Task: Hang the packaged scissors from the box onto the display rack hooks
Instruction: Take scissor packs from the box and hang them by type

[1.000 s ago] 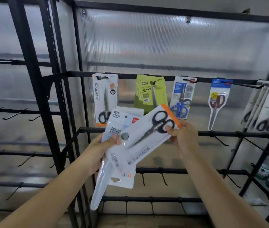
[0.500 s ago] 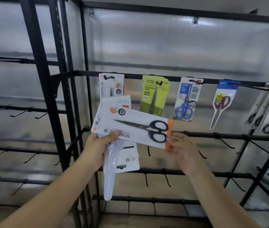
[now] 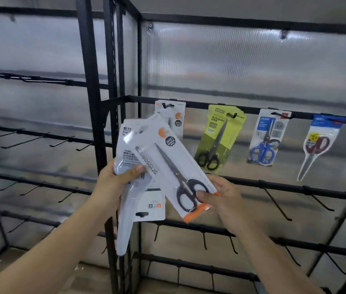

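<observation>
A shop display corner, mid-restock.

What gives it away is the black metal display rack (image 3: 108, 132), rows of bare peg hooks (image 3: 276, 203) jutting off its crossbars below and to the left of the one stocked rail. Along that rail hang retail blister packs: a white scissors pack (image 3: 177, 115), to its right a green pack (image 3: 221, 136) printed "SCISSORS", then a blue-handled pair (image 3: 268, 136) and a red-handled pair (image 3: 318, 145), each on its own hook. Behind the rack sits a ribbed translucent backing panel (image 3: 242, 64). In front of it, two hands hold more carded packs with barcodes.
</observation>
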Action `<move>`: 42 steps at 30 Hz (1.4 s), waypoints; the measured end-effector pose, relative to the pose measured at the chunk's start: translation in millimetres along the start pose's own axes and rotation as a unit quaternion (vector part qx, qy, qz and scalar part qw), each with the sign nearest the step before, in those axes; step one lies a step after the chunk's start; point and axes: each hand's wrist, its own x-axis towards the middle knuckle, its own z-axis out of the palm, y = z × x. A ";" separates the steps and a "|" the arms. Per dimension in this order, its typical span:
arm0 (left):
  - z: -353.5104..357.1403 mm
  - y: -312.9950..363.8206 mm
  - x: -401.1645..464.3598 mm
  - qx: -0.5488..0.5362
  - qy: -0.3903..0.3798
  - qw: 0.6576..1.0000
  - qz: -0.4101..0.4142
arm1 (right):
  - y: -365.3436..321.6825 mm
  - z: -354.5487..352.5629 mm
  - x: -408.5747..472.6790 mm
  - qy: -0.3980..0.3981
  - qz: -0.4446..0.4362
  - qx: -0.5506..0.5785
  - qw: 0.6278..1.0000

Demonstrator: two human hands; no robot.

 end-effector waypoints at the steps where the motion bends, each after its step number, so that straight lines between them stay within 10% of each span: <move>1: -3.0 1.0 -0.2 -0.004 0.016 1.000 -0.001 | 0.1 6.5 0.9 0.015 -0.008 0.024 1.000; 42: -15.7 7.8 -17.1 0.000 0.113 0.994 -0.001 | -51.6 62.4 -18.2 0.074 -0.051 0.219 0.971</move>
